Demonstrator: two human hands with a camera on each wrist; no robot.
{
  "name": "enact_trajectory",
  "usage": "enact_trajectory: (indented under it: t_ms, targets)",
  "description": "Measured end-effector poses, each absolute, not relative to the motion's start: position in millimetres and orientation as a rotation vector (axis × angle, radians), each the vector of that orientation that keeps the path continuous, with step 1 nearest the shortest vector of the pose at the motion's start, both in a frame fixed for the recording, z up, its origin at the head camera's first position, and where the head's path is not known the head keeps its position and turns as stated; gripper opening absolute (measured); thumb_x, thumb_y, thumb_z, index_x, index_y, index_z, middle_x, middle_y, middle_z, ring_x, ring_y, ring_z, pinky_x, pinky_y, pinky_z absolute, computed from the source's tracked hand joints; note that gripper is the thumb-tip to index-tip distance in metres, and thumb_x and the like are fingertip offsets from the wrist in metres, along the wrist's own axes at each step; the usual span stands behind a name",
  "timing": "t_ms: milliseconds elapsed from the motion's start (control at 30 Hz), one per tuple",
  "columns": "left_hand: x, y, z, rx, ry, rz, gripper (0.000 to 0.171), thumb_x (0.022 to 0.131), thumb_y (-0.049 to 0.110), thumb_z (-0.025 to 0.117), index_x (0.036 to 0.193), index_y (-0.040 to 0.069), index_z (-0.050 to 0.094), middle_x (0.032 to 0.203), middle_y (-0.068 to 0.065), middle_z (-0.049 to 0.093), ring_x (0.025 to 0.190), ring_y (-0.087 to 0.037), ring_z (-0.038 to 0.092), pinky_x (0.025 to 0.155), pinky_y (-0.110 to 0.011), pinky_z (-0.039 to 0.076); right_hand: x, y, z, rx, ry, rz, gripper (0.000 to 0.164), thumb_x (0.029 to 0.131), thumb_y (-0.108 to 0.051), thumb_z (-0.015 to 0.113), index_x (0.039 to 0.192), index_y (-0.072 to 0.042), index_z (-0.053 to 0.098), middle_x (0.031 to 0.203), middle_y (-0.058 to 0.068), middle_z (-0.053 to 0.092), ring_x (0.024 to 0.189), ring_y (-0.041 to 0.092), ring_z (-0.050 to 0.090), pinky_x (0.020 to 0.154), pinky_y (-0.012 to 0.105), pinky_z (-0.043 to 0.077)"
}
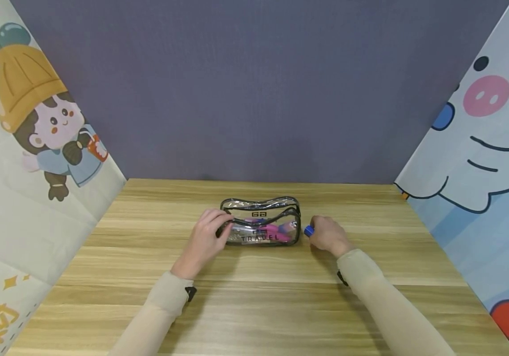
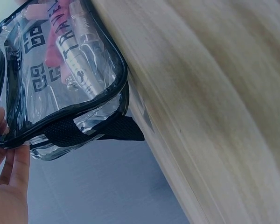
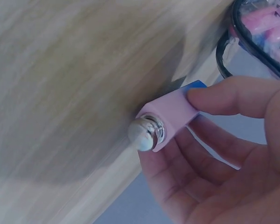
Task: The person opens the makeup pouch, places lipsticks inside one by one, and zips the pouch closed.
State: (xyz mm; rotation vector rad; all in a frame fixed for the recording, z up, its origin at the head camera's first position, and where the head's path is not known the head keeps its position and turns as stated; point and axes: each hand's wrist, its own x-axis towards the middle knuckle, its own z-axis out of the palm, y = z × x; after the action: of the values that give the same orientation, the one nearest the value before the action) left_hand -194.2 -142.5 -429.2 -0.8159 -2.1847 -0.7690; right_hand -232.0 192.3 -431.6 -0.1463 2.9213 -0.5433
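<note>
A clear zip pouch (image 1: 260, 238) with black piping and the word TRAVEL stands on the wooden table. Pink items and a clear, silvery tube (image 2: 79, 70) show through its plastic. My left hand (image 1: 207, 235) pinches the pouch's upper edge at its left end, thumb on one side and fingers on the other. To the right of the pouch, my right hand (image 1: 329, 236) holds a small pink and blue bottle (image 3: 170, 111) with a shiny silver cap. Thumb and fingers grip its blue end in the right wrist view; in the head view only that blue end shows.
The wooden tabletop (image 1: 254, 306) spreads out in front of the pouch. A dark grey panel (image 1: 254, 99) rises behind the table. Cartoon-printed sheets flank it, one at the left (image 1: 10, 212) and one at the right (image 1: 494, 198).
</note>
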Motion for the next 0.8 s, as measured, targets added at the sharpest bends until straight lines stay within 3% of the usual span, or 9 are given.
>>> enact_trajectory:
  t_ms: [133, 500, 800]
  targets:
    - [-195, -143, -429, -0.811, -2.187, -0.77, 0.019, 0.084, -0.002, 0.077, 0.103, -0.004, 0.074, 0.101, -0.013, 0.071, 0.095, -0.028, 0.063, 0.084, -0.037, 0.058, -232, 192, -428, -0.148, 2.922, -0.574, 0.028, 0.09, -0.015, 0.072, 0.112, 0.001, 0.065, 0.098, 0.015, 0.069, 0.085, 0.03, 0.064, 0.079, 0.05, 0.057]
    - [-196, -143, -430, -0.817, -2.185, -0.768, 0.019, 0.084, -0.002, 0.077, 0.102, -0.004, 0.073, 0.1, -0.013, 0.071, 0.094, -0.028, 0.063, 0.084, -0.038, 0.058, -232, 193, -420, -0.14, 2.946, -0.69, 0.036, 0.087, -0.013, 0.074, 0.118, 0.002, 0.063, 0.105, 0.019, 0.07, 0.09, 0.032, 0.067, 0.083, 0.052, 0.057]
    - [-196, -143, -430, -0.82, -2.184, -0.779, 0.018, 0.084, -0.002, 0.077, 0.102, -0.004, 0.073, 0.1, -0.013, 0.071, 0.094, -0.027, 0.063, 0.083, -0.037, 0.058, -229, 196, -413, -0.108, 2.899, -0.872, 0.037, 0.088, -0.007, 0.068, 0.122, 0.002, 0.059, 0.098, 0.018, 0.069, 0.062, 0.02, 0.065, 0.06, 0.036, 0.055]
